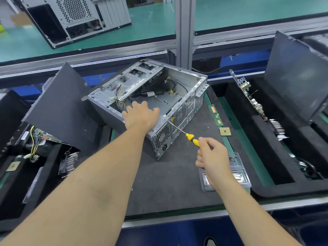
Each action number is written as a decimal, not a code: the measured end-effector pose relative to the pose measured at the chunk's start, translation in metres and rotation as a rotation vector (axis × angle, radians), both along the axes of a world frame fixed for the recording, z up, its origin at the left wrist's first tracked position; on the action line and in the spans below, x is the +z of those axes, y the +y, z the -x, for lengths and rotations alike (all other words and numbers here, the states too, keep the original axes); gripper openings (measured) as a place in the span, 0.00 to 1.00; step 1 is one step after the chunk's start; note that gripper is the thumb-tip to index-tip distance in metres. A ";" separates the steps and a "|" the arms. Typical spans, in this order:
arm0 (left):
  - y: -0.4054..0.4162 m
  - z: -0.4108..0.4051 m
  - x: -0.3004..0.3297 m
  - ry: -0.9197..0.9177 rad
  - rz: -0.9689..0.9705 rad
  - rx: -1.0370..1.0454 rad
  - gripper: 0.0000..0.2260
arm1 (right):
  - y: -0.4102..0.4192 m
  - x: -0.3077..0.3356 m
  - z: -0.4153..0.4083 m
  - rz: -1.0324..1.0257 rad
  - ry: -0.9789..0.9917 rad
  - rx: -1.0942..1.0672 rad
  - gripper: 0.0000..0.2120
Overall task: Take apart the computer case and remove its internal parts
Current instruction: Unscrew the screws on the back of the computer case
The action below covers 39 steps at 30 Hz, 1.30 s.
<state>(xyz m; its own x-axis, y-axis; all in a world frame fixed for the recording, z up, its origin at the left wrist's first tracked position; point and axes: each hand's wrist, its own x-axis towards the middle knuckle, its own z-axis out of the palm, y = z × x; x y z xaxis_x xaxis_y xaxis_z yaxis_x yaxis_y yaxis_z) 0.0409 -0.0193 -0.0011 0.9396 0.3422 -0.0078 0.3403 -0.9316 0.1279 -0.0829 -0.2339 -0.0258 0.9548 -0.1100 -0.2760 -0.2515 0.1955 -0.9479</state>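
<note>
While the left hand [142, 113] lies spread over the near top edge of the computer case [150, 103], fingers loosely draped over the rim and gripping nothing, it seems placed there to brace the box against the push of the tool. The case lies on its side on the dark mat [170, 183], open side up, with its perforated rear panel turned toward the person. The right hand [212, 158] has its fingers curled round the yellow handle of a screwdriver [184, 133], and the thin shaft slants up and to the left so that the tip meets the rear panel near its upper edge, probably at a screw, though the screw itself is too small to make out. Inside the case, loose cables [120, 102] and a metal drive cage [134, 77] remain, so I judge the stripping to be partly done. The case sits between the two hands in a sense: the left rests on it, the right stands just off its rear corner, joined to it only through the tool. On the mat to the right of the case lie a green memory stick [215, 114] and a square processor chip [225, 131], well apart from the work, and a clear plastic tray [237, 174] lies partly under the right wrist.
</note>
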 end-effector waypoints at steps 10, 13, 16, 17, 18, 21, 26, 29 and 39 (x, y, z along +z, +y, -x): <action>0.000 0.001 0.001 -0.003 0.005 0.003 0.26 | -0.002 -0.007 0.003 0.347 -0.266 -0.037 0.07; 0.000 0.002 0.000 -0.002 0.003 0.000 0.26 | 0.000 0.000 0.000 -0.042 -0.023 -0.095 0.05; 0.001 0.001 0.001 0.000 0.003 0.005 0.26 | -0.002 0.002 -0.002 -0.145 0.213 -0.003 0.14; 0.000 0.001 0.002 0.000 0.003 0.003 0.26 | -0.001 0.002 -0.002 -0.093 0.228 0.024 0.14; 0.000 0.002 0.002 0.000 0.003 0.002 0.26 | -0.001 0.001 -0.001 -0.024 0.200 0.033 0.14; -0.001 0.002 0.001 0.000 0.009 0.000 0.26 | 0.000 0.000 0.003 0.356 -0.060 0.007 0.12; -0.001 0.003 0.003 -0.002 -0.001 -0.004 0.25 | 0.004 -0.003 0.011 0.591 -0.310 -0.058 0.04; -0.001 0.003 0.004 -0.012 -0.004 -0.004 0.25 | 0.005 0.001 0.008 0.316 -0.182 -0.132 0.03; -0.001 0.003 0.003 -0.010 -0.006 -0.004 0.25 | 0.003 0.002 0.000 -0.209 0.161 -0.111 0.12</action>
